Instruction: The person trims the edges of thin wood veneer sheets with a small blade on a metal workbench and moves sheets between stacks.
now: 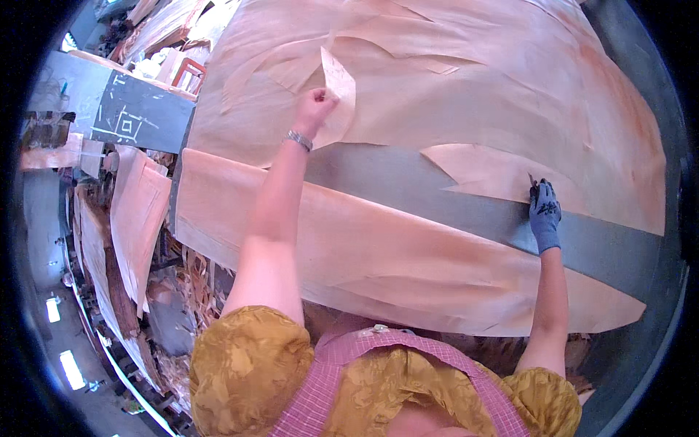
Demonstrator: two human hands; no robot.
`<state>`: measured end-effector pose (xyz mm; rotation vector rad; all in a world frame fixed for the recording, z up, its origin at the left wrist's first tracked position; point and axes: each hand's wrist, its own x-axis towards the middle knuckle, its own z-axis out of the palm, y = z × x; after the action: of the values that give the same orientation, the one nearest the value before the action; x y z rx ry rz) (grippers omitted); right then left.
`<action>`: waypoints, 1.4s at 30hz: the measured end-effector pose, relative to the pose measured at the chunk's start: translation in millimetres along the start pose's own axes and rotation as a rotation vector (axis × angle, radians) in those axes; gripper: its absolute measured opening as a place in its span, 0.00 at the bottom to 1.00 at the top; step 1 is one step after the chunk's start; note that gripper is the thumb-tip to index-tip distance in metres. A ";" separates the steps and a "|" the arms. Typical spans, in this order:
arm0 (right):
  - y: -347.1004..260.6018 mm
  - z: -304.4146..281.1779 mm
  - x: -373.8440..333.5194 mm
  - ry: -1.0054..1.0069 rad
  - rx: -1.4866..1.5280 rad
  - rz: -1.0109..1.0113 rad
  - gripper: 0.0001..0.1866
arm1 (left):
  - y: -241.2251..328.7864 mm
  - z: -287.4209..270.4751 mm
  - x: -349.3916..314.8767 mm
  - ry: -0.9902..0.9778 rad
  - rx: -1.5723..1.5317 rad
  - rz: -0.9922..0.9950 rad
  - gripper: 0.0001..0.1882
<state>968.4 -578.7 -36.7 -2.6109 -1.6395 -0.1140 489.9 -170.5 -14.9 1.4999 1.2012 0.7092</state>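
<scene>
My bare left hand [317, 109], with a metal bracelet at the wrist, is closed on the edge of a thin wood veneer sheet. A pale flap of that veneer [339, 81] stands up beside the fist. Farther right, my right hand [545, 206] wears a grey-blue glove with dark patches. Its fingers are bunched at the lower edge of a pointed veneer piece [484, 169]. A small dark tip shows at the fingers; what it belongs to is hidden. Nearer me, a long veneer sheet [378, 247] lies across the grey tabletop [386, 166].
Large overlapping veneer sheets [466, 80] cover the far side of the table. At left hang more veneer sheets [138, 218] above torn scraps [195, 280]. A dark board with chalk marks [149, 109] and a red-framed object [189, 75] stand at the upper left.
</scene>
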 end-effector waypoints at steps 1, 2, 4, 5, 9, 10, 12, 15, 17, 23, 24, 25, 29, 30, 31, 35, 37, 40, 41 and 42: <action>0.4 1.2 -0.7 -0.008 -0.020 0.008 0.15 | -2.2 15.3 -11.1 0.034 0.183 0.094 0.16; 3.3 -0.3 -3.1 -0.012 -0.044 0.025 0.15 | 2.4 34.5 -25.0 0.060 0.363 0.196 0.16; 6.8 -1.4 -3.7 -0.051 -0.026 0.050 0.16 | 18.0 59.2 -64.0 -0.018 0.597 0.366 0.19; 7.5 2.1 -3.9 -0.037 -0.031 0.040 0.17 | 18.5 65.7 -79.2 -0.036 0.728 0.500 0.21; 3.6 5.9 -1.6 -0.038 -0.043 0.065 0.19 | 12.1 83.3 -118.0 -0.126 0.993 0.775 0.30; 3.4 5.3 -1.5 -0.048 -0.046 0.069 0.19 | 11.0 88.0 -126.8 -0.147 0.995 0.742 0.34; 1.4 4.7 -1.3 -0.036 -0.037 0.062 0.18 | 13.9 95.1 -143.9 -0.182 1.004 0.671 0.41; 2.7 4.6 -2.7 -0.009 -0.038 0.047 0.18 | 14.1 105.4 -163.0 -0.222 1.006 0.659 0.46; 3.7 6.7 -2.5 0.024 -0.055 0.027 0.17 | 14.7 113.6 -176.7 -0.201 1.020 0.652 0.45; 8.4 5.9 -4.3 0.082 -0.026 -0.015 0.15 | 10.3 138.3 -194.9 -0.214 0.999 0.579 0.41; 9.0 2.7 -1.1 0.040 0.005 -0.018 0.15 | 10.0 139.0 -197.6 -0.235 0.982 0.557 0.40; 12.3 -3.0 4.0 -0.001 0.034 -0.023 0.15 | 9.6 137.9 -200.5 -0.204 0.962 0.573 0.39; 22.9 -27.7 27.1 -0.127 -0.031 -0.055 0.13 | 23.8 112.1 -220.2 -0.093 0.918 0.571 0.34; 33.8 -29.9 29.4 -0.136 -0.048 -0.046 0.13 | 28.2 98.6 -229.0 -0.070 0.906 0.563 0.32; 45.0 -34.9 31.5 -0.145 -0.067 -0.040 0.13 | 28.8 81.9 -239.0 -0.020 0.878 0.498 0.31; 26.9 -81.9 37.2 0.019 -0.147 -0.287 0.18 | 26.6 -35.5 -275.7 0.331 0.857 0.277 0.23; 19.9 -96.8 19.1 -0.005 0.201 -0.165 0.21 | 17.7 -113.0 -268.0 0.565 0.683 0.223 0.18; -62.6 -134.3 5.9 -0.258 0.837 0.164 0.09 | -6.3 -265.6 -261.9 0.963 0.208 0.340 0.15; -64.9 -125.0 2.4 -0.070 0.715 -0.092 0.09 | -1.1 -314.2 -249.4 1.074 0.091 0.517 0.15; -65.6 -109.2 0.4 0.115 0.563 -0.320 0.08 | 8.9 -352.2 -237.6 1.169 0.156 0.472 0.17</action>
<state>905.9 -559.3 72.6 -1.8920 -1.7229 0.1602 102.2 -267.4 129.6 1.5076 1.7546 2.0223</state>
